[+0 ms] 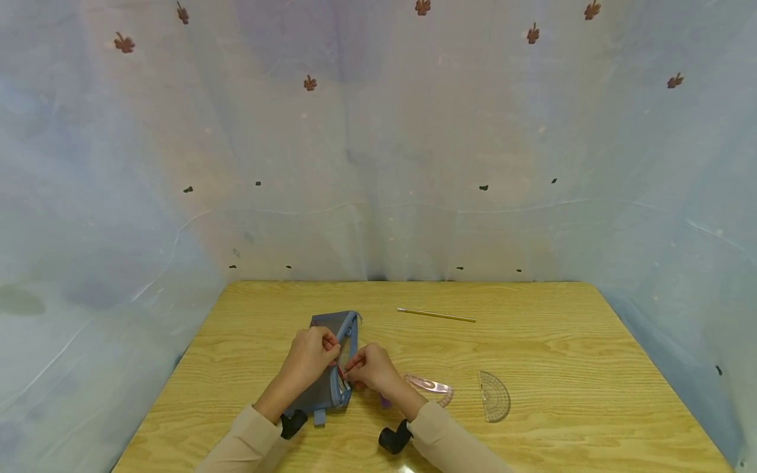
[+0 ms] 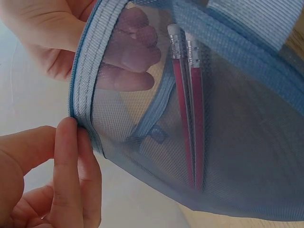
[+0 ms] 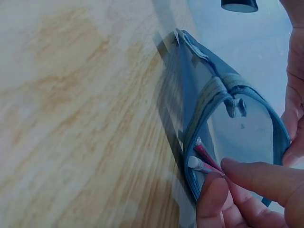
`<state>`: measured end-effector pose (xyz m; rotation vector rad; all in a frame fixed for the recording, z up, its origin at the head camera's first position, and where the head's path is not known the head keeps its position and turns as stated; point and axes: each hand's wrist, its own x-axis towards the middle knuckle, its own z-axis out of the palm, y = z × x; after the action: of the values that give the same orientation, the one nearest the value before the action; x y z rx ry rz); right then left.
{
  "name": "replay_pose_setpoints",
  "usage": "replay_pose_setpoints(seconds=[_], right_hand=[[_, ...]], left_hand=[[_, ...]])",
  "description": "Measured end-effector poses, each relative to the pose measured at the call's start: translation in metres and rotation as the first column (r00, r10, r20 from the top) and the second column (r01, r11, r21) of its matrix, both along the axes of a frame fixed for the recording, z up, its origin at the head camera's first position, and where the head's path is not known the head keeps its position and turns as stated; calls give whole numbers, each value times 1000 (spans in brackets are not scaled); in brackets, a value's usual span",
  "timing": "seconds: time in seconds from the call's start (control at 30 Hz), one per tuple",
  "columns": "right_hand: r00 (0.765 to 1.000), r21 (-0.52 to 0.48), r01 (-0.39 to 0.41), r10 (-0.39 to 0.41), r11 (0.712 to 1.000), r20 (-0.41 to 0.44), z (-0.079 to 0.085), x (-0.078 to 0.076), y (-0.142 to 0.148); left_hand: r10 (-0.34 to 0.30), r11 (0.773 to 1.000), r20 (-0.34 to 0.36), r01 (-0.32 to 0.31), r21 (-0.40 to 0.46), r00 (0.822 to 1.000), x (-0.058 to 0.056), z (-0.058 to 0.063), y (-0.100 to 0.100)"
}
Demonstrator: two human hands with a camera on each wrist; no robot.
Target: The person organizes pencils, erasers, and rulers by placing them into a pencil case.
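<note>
A blue mesh pencil pouch (image 1: pixel 319 391) stands on the table with its zippered mouth open. My left hand (image 1: pixel 312 351) pinches the rim of that mouth, its fingertips on the zipper tape (image 2: pixel 83 90) in the left wrist view. My right hand (image 1: pixel 374 369) is at the opening, and its bent fingers show through the mesh in the left wrist view, apart from the pencils. Two red pencils (image 2: pixel 197 104) lie side by side in the pouch, white eraser ends up. In the right wrist view, the right hand's fingers (image 3: pixel 256 178) partly cover the pencil shafts.
A yellowish pencil (image 1: pixel 436 315) lies toward the table's back. Right of the right hand are a pink curved ruler (image 1: pixel 434 385) and a clear protractor (image 1: pixel 494 397). Something purple (image 1: pixel 386 401) sits half hidden beside the right wrist. A pale curtain (image 1: pixel 378 164) hangs behind the table.
</note>
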<state>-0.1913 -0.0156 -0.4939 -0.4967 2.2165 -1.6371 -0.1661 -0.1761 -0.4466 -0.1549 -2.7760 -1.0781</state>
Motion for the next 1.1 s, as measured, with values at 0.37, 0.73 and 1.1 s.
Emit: replay_pose_setpoints(seconds=[0.37, 0.73, 1.1], right_hand=[[1000, -14, 10, -10, 1000, -11, -1, -4, 5], [999, -6, 21, -21, 1000, -28, 1, -7, 14], [998, -26, 53, -54, 998, -13, 1, -15, 26]], left_hand=[[5, 1000, 5, -5, 0, 1000, -1, -2, 0], [7, 1000, 2, -7, 0, 1000, -2, -3, -1], [10, 1000, 5, -10, 17, 1000, -2, -3, -1]])
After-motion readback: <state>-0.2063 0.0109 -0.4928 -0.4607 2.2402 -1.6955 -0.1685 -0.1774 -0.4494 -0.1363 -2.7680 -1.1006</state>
